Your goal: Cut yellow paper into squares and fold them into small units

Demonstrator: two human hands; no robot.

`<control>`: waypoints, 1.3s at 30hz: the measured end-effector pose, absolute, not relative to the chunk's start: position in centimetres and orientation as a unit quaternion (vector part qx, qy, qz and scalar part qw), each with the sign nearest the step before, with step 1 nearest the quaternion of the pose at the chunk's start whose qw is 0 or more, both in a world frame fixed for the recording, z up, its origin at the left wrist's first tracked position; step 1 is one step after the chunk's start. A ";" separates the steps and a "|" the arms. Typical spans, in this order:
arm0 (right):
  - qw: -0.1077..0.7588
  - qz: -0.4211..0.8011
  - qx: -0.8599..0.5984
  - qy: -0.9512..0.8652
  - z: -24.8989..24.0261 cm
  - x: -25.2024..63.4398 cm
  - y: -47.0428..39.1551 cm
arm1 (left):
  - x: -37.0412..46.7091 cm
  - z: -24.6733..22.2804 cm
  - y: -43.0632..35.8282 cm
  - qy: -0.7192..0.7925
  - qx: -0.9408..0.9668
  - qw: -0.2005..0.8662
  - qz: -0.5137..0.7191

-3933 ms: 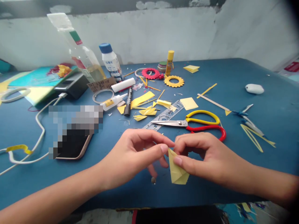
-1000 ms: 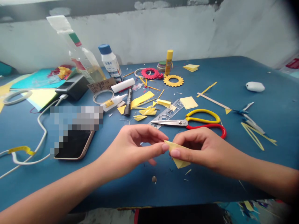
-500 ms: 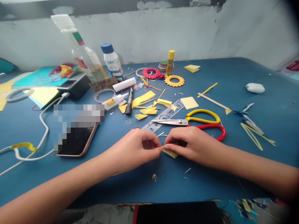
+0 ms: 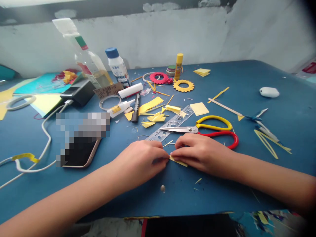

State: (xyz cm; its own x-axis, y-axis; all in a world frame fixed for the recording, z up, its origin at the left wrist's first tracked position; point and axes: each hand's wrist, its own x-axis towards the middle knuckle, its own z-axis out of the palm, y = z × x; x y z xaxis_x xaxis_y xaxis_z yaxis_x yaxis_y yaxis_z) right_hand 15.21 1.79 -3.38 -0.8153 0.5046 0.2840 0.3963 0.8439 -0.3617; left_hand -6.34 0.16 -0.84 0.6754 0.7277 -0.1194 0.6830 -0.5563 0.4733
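A small folded piece of yellow paper [image 4: 178,161] lies under the fingers of my right hand [image 4: 201,153], which are closed on it. My left hand [image 4: 145,159] pinches the left tip of the same paper, its fingertips nearly touching those of the right. Just beyond my hands are scissors [image 4: 191,129] with one yellow and one red handle, resting partly on a clear ruler [image 4: 172,123]. Thin yellow paper strips [image 4: 168,143] lie beside the fingertips. Several cut and folded yellow pieces [image 4: 156,117] are spread left of the ruler.
A phone [image 4: 82,149] and white cable [image 4: 46,128] lie left. Farther back stand a clear bottle [image 4: 91,62], a white bottle [image 4: 118,67] and a glue stick [image 4: 179,66]. A black marker [image 4: 136,108] lies mid-table. At right are a wooden stick [image 4: 225,107] and a white case [image 4: 269,92].
The yellow paper now looks narrower and flatter between my hands. My left hand has shifted slightly down and left, its fingers closer together. The view has moved slightly.
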 end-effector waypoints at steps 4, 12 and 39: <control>0.182 0.061 -0.206 -0.960 -3.1 15.6 1.5 | -6.2 -1.0 -0.5 0.424 0.876 0.225 0.050; 0.164 0.107 -0.165 -0.967 -3.6 16.5 1.6 | -6.0 -1.8 -1.1 0.428 0.871 0.227 0.077; 0.149 0.250 -0.154 -0.944 -3.3 17.7 4.3 | -4.5 -2.2 -3.7 0.271 0.962 -0.001 0.036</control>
